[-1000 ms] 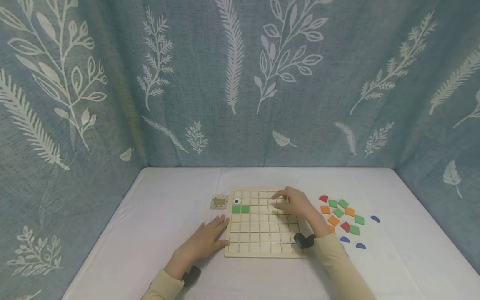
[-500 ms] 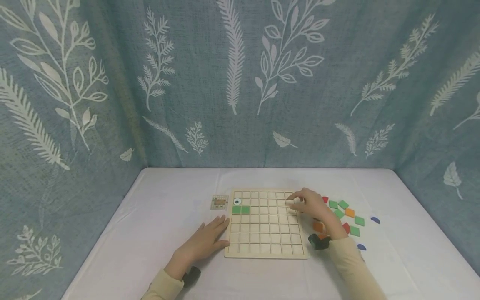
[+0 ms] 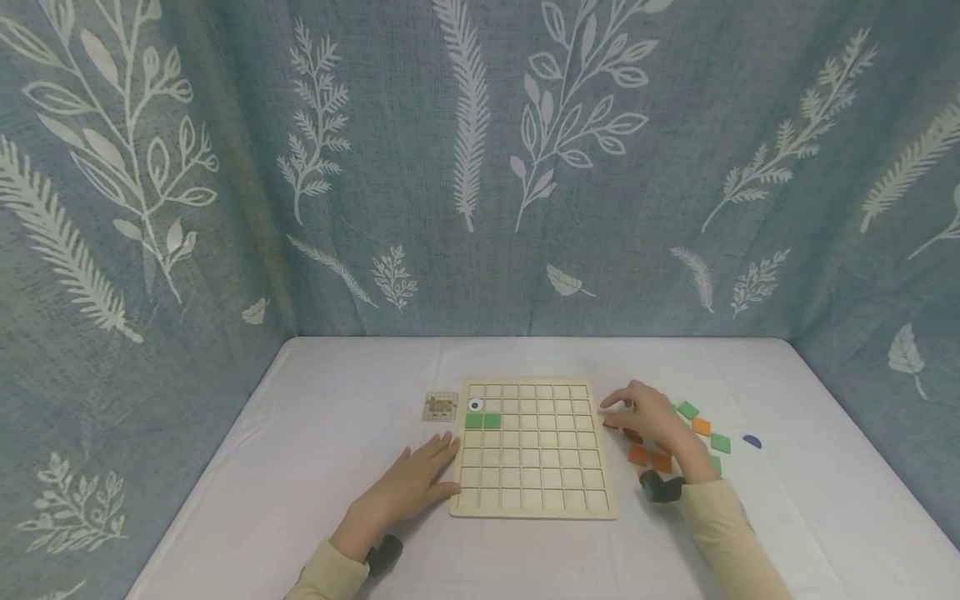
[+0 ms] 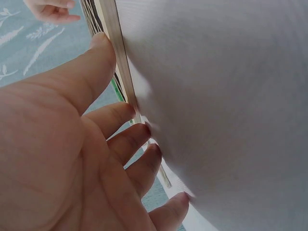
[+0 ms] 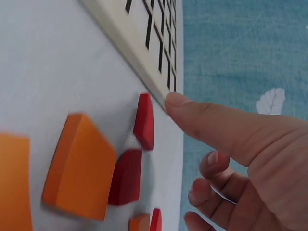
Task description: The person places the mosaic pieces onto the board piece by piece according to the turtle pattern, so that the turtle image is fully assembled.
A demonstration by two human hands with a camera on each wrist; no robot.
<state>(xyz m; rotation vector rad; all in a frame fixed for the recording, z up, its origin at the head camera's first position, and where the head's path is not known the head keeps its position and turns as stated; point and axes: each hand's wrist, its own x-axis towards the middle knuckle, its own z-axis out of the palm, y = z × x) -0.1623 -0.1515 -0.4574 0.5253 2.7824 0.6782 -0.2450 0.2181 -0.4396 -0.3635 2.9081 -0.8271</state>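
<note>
My left hand rests with spread fingers against the left edge of a pale wooden grid board. Thumb and fingertips touch the board's rim in the left wrist view. Just beyond the board's right edge, my right hand hovers over loose pieces, thumb and fingers apart, nothing between them. Below it lie small red pieces and an orange tile. On the grid's upper left sit a round eye piece and two green tiles side by side. My right hand and forearm hide part of the loose pieces.
A small picture card lies left of the board. Right of my hand are loose green tiles, an orange tile and a blue half-circle. A patterned blue curtain surrounds the white-covered table.
My right hand has moved right, from above the board's upper right to over the loose pieces, uncovering the grid and some red and orange pieces. My left hand has stayed put.
</note>
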